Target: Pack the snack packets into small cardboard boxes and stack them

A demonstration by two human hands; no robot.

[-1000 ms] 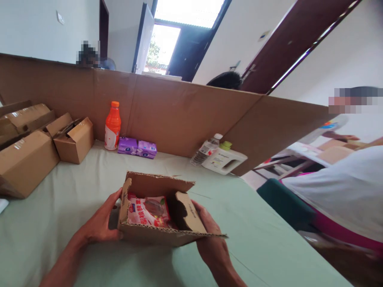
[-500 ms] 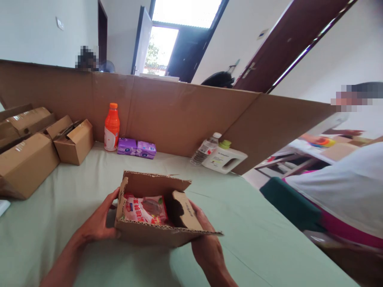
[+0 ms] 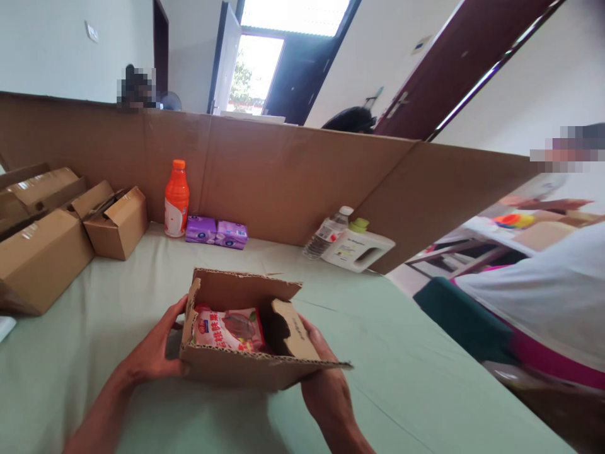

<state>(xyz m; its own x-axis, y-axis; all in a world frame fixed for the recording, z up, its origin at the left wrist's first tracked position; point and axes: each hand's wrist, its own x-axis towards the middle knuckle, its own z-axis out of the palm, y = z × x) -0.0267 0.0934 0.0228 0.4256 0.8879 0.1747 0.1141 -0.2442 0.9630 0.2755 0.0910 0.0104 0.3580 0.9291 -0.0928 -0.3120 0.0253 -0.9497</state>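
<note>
Between my two hands is an open cardboard box [image 3: 231, 369], low over the table's near part and tilted so its inside shows. My left hand [image 3: 158, 347] grips the box's left end, thumb at the near corner and fingers behind. Along the right end, my right hand [image 3: 326, 372] holds it, with the fingers partly hidden behind a raised flap [image 3: 295, 331]. Inside, toward the left, lies a red and pink snack packet [image 3: 229, 329] with Chinese lettering. Whether the box touches the cloth I cannot tell.
Several cardboard boxes [image 3: 42, 252] stand at the left. An orange drink bottle [image 3: 176, 200], purple tissue packs [image 3: 216, 232], a clear water bottle [image 3: 328, 233] and a white jug [image 3: 359, 248] line the cardboard partition [image 3: 274, 176]. A person in a white shirt [image 3: 543, 277] is at the right.
The view has shifted very slightly. Both hands keep their hold on the box, which stays almost where it was. The person at the right has moved an arm a little.
</note>
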